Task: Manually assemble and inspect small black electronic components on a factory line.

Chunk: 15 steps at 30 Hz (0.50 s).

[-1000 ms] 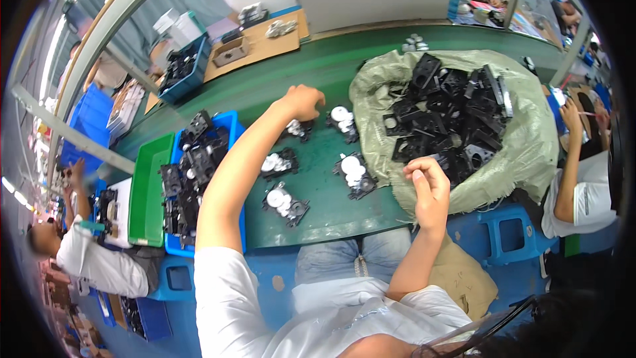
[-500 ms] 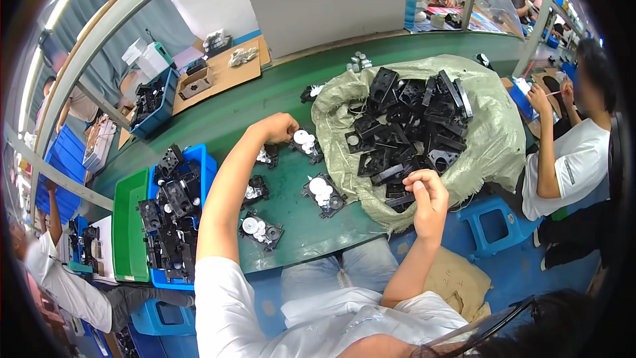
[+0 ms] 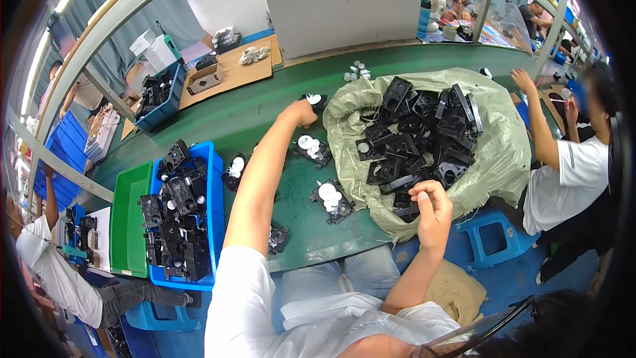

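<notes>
My left hand [image 3: 303, 114] is stretched far over the green table, its fingers closed at a black part with a white gear [image 3: 314, 99]; the fingertips are partly hidden. My right hand [image 3: 434, 215] hovers by the near edge of the sack, thumb and fingers pinched; anything between them is too small to make out. Between the hands lie a black gear assembly [image 3: 311, 149] with white gears and a second gear assembly [image 3: 331, 200]. Another assembly [image 3: 234, 171] sits left of my left forearm, and one [image 3: 277, 238] is partly hidden beside it.
A pale green woven sack [image 3: 503, 136] holds many black housings [image 3: 424, 136]. At left, a blue crate [image 3: 215, 225] heaped with black parts stands beside a green tray [image 3: 129, 225]. Small silvery cylinders [image 3: 358, 71] lie behind. A co-worker [image 3: 563, 159] sits at right, near a blue stool [image 3: 491, 238].
My left hand has moved away and to the right, from beside one gear assembly to the farther one. My right hand stays pinched near the sack. The co-worker at right has raised an arm.
</notes>
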{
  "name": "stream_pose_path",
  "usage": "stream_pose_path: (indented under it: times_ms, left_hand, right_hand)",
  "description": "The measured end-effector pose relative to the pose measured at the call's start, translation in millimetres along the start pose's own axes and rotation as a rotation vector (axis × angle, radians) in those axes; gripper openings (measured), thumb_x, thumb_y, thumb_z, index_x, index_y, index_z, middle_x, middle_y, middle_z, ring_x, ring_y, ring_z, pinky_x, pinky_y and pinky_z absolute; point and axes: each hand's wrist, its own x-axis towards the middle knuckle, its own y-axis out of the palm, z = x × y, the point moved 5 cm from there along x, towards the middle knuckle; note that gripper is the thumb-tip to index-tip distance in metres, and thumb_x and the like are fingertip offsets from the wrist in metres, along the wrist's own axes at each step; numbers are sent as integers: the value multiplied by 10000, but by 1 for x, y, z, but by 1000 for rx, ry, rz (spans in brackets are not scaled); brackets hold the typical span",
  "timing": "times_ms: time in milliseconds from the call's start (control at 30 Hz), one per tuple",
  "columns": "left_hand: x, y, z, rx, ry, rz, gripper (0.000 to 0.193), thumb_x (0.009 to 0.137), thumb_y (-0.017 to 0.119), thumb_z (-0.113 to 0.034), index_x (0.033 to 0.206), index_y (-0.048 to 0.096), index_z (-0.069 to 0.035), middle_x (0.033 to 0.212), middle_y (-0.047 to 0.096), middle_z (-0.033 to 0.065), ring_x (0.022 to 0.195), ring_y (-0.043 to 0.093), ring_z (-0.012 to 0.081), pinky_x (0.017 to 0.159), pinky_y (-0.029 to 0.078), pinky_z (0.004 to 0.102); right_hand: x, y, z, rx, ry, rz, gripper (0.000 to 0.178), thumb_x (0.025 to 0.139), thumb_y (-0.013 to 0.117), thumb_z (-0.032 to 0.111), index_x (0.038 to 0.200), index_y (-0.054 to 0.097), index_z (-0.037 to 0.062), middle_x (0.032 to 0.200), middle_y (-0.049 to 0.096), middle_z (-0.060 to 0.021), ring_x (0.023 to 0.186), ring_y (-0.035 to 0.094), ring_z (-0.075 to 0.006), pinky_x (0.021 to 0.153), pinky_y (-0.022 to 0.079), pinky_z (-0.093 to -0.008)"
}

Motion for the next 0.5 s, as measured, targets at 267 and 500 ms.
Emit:
stream_pose_path:
  times_ms: [267, 500]
  left_hand:
    - [-14, -1, 6, 121, 36, -188, 218, 763, 567, -150, 836, 744, -46, 841, 737, 99, 758, 684, 304, 694, 556, 396]
    - [-27, -8, -34, 549, 120, -329, 189, 788, 587, -143, 839, 746, -54, 871, 741, 89, 780, 702, 291, 686, 555, 404]
  right_hand:
    - [2, 1, -3, -32, 6, -13, 132, 880, 506, 19, 931, 624, -9, 872, 632, -80, 768, 529, -137, 716, 435, -244]
    - [2, 11, -6, -41, 15, 25, 127, 862, 515, 9, 919, 627, -11, 871, 634, -77, 743, 522, -139, 706, 434, -245]
